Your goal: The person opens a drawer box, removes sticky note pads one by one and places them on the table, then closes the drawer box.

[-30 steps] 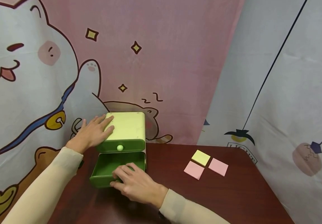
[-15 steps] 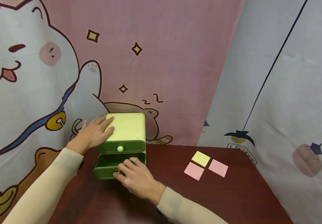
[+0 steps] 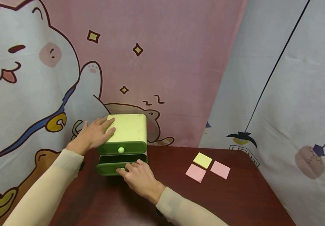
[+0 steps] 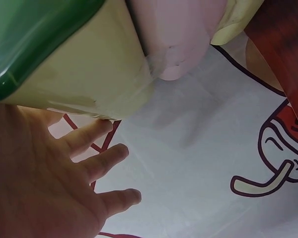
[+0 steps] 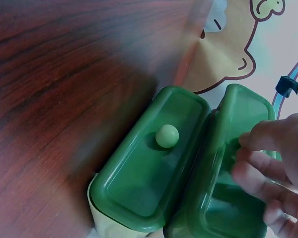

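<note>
A small desktop cabinet [image 3: 128,127] with a pale yellow top and two green drawers stands at the back of the table. Its upper drawer [image 3: 134,147] is pushed in and shows a round, light green knob [image 5: 167,136]. The lower drawer [image 3: 108,169] sticks out a little. My right hand [image 3: 141,180] is at its front, thumb and fingers pinching the knob, which they mostly hide. My left hand [image 3: 93,135] rests with spread fingers on the cabinet's top left edge; in the left wrist view its fingertips [image 4: 120,150] reach along the cabinet's side.
To the right on the dark red-brown table [image 3: 173,194] lie a yellow sticky note pad [image 3: 203,160] and two pink ones, the nearer pink pad [image 3: 195,173] and the right pink pad [image 3: 220,169]. A cartoon-printed cloth [image 3: 179,78] hangs right behind the cabinet.
The lower drawer has slid inward, from well pulled out to only slightly out, with my right hand moving along at its front. My left hand has stayed on the cabinet.
</note>
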Demonstrator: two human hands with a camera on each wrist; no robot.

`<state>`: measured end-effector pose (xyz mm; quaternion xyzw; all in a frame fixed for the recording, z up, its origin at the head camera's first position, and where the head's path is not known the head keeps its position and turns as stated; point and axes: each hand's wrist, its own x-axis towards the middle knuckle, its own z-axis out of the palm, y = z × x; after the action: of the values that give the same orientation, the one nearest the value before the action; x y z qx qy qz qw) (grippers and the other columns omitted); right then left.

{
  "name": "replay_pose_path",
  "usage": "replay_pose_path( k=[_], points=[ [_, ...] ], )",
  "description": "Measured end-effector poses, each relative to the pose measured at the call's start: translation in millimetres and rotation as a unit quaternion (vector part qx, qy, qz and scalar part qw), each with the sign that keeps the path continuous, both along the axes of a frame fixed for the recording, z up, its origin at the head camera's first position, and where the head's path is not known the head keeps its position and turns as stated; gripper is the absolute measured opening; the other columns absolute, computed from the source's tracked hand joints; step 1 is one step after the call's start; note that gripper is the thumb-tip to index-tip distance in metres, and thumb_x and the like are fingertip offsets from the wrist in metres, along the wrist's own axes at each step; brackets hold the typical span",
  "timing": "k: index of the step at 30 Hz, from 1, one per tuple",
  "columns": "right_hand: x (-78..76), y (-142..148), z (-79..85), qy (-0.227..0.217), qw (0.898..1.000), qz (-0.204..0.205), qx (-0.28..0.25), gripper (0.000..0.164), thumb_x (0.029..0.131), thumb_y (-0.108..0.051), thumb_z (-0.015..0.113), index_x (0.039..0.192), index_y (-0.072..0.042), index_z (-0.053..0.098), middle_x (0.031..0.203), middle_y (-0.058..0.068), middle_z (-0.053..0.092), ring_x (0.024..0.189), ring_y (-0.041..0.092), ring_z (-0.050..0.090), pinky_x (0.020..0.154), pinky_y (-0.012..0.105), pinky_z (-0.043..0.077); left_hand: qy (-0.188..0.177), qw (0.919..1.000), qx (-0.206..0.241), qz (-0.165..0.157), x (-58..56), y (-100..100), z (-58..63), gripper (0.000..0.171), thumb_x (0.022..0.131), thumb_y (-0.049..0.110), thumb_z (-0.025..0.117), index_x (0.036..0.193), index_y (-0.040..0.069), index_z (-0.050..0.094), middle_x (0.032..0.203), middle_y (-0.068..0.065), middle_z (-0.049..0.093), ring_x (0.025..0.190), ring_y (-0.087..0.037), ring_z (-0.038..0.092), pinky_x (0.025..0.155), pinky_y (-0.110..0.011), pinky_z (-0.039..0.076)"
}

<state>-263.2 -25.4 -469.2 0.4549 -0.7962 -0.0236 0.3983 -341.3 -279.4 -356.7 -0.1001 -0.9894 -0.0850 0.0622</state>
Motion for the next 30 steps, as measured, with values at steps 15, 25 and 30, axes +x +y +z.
replay_pose_path(
  k=[15,25,30],
  points=[
    [-8.0,-4,-4.2,-0.108,0.994,-0.016,-0.026,0.034,0.101,-0.022,0.077,0.134,-0.029,0.075,0.085,-0.005,0.069,0.053,0.010,0.061,0.039,0.021,0.040,-0.006,1.0000,0.000,-0.005,-1.5,-2,2.1,0.076,0.110,0.070,0.026,0.173,0.028,0.025,0.178,-0.020,0.022,0.162,-0.052,0.021,0.123,-0.084,0.005],
    [-17.1,-6,-8.4,-0.144,0.988,-0.014,-0.044,0.043,0.097,-0.023,0.082,0.138,-0.024,0.072,0.089,-0.003,0.069,0.059,0.010,0.066,0.042,0.017,0.045,0.000,1.0000,-0.006,-0.008,-2.9,-2,2.0,0.076,0.110,0.070,0.026,0.172,0.028,0.027,0.177,-0.020,0.025,0.161,-0.052,0.023,0.123,-0.084,0.006],
    [-21.0,-6,-10.1,-0.148,0.988,-0.015,-0.046,0.046,0.096,-0.022,0.083,0.140,-0.023,0.071,0.091,-0.002,0.068,0.061,0.009,0.066,0.044,0.016,0.048,0.002,0.9999,-0.006,-0.009,-4.4,-3,1.4,0.076,0.110,0.070,0.027,0.172,0.028,0.028,0.177,-0.020,0.025,0.161,-0.052,0.024,0.123,-0.084,0.007]
  ],
)
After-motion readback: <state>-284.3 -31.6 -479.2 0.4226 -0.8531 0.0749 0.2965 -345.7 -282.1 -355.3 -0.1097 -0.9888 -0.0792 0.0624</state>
